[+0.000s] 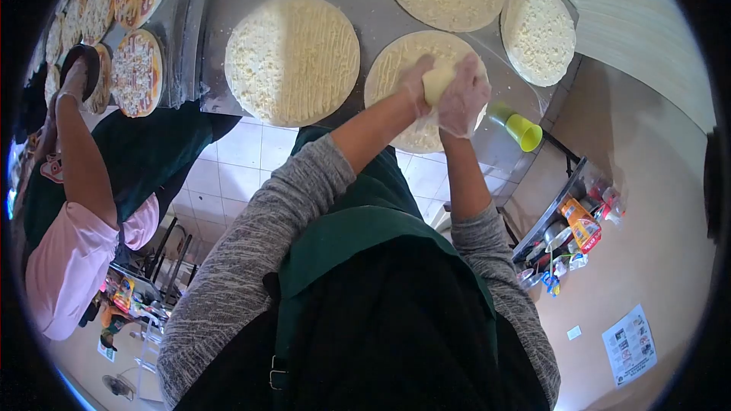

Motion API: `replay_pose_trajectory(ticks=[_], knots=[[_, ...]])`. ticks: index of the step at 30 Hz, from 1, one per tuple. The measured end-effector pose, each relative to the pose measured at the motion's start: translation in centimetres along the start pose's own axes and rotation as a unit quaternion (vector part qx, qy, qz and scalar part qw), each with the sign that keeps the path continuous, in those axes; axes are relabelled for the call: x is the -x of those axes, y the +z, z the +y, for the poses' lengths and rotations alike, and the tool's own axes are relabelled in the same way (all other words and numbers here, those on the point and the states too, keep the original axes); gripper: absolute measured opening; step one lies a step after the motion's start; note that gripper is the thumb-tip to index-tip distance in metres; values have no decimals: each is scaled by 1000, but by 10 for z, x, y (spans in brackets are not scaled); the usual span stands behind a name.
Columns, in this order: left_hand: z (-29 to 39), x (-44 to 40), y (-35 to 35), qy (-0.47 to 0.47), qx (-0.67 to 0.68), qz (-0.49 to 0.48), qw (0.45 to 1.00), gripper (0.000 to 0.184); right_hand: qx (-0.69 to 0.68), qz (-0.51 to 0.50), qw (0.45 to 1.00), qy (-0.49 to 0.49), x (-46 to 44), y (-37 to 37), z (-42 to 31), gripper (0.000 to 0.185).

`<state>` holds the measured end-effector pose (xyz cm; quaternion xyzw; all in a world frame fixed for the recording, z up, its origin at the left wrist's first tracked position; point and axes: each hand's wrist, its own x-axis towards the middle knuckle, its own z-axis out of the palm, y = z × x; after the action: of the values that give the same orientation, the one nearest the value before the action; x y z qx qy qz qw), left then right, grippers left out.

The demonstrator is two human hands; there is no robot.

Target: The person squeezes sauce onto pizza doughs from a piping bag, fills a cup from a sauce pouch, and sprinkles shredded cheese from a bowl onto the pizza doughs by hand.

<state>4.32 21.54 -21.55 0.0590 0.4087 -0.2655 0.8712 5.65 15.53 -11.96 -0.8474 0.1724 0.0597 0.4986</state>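
I clasp a pale lump [438, 85] between left hand [416, 85] and right hand [464, 97], seemingly crumbling it; the round base [416, 135] likely wants even scattering next.

Just one head cam, super wide, facing forward and down past the apron [346, 232] at the nearby tabletop [222, 1].

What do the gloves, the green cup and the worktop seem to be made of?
The gloves look like thin plastic film: clear and wrinkled. The green cup is probably plastic, being smooth and brightly coloured. The worktop could be steel, judging by its grey, dull sheen.
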Motion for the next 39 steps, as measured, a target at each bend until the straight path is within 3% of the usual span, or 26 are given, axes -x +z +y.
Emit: replay_pose_trajectory(ticks=[1, 2, 3, 4, 5, 9, 11, 12, 14, 16, 18, 20, 21, 23, 24, 26, 27, 28, 30, 31, 32, 34, 35, 37, 38, 39], knots=[[-6, 13, -7, -37, 21, -25, 999, 38, 141, -26, 990, 1, 16, -5, -5, 28], [-27, 20, -33, -51, 40, -16, 998, 37, 184, 31, 957, -223, 33, -7, 34, 28], [-48, 33, -55, -65, 59, -8, 996, 37, 139, 25, 985, -102, 59, -8, 29, 38], [-61, 63, -56, -78, 83, 37, 993, 35, -55, -10, 991, 119, 78, -14, 20, 40], [-76, 84, -60, -32, 29, 65, 997, 44, 18, 13, 991, 136, 96, -14, 24, 45], [-63, 46, -61, -75, 71, -18, 994, 35, 81, -37, 995, 42, 64, -21, 15, 41], [-21, 15, -7, -20, 26, 1, 999, 38, 205, 34, 967, -148, 18, -11, 20, 38], [-15, 6, 4, -21, 29, 2, 999, 38, 207, 32, 967, -148, 8, -10, 19, 38], [-7, -4, 16, 10, -6, 38, 999, 39, 41, 36, 997, -61, -4, -8, 14, 40], [-40, 10, -38, -52, -58, -4, 997, 36, 156, 31, 978, -138, 34, -17, 24, 41], [-81, 54, -61, -77, 35, 39, 996, 45, 48, -7, 984, 174, 77, -28, 40, 40], [-102, 52, -83, -64, 35, 25, 997, 46, -15, 25, 987, 160, 104, -26, 52, 42], [-108, 53, -87, -53, 35, 13, 998, 46, 27, -18, 977, 210, 96, -34, 52, 35], [-71, 32, -49, -99, 53, -20, 993, 45, 231, -50, 970, -56, 60, -35, 51, 30], [-43, 21, -13, -55, 11, 5, 998, 41, 275, -51, 953, -119, 31, -32, 40, 34], [-24, -6, 16, -13, -28, 33, 999, 37, 327, -27, 934, -145, -8, -24, 29, 35], [-21, -16, 22, 2, -40, 38, 998, 39, 172, 13, 979, -107, -20, -21, 23, 26], [-19, -22, 26, 18, -53, 40, 998, 42, 11, 55, 996, -69, -26, -19, 19, 46], [-34, 44, 29, 2, -125, 127, 984, 40, 316, 102, 900, -281, 13, -31, 58, 46], [-61, 53, -1, -8, -52, 91, 994, 39, 224, 47, 970, -83, 41, -38, 47, 42], [-92, 50, -43, -19, 21, 55, 998, 38, 119, -11, 986, 119, 70, -43, 36, 39], [-134, 45, -91, -47, 77, 100, 991, 36, 35, -1, 978, 207, 99, -48, 46, 41], [-127, 40, -85, -48, 76, 101, 991, 36, 64, -33, 968, 239, 89, -52, 36, 41], [-94, 18, -52, -64, 47, -6, 997, 32, 185, -6, 982, -37, 53, -48, 52, 35], [-66, 14, -11, -48, -4, 39, 998, 31, 117, -38, 988, 97, 23, -45, 9, 23], [-37, 8, 29, -30, -55, 84, 995, 30, 349, 69, 884, -302, -7, -40, 57, 25]])
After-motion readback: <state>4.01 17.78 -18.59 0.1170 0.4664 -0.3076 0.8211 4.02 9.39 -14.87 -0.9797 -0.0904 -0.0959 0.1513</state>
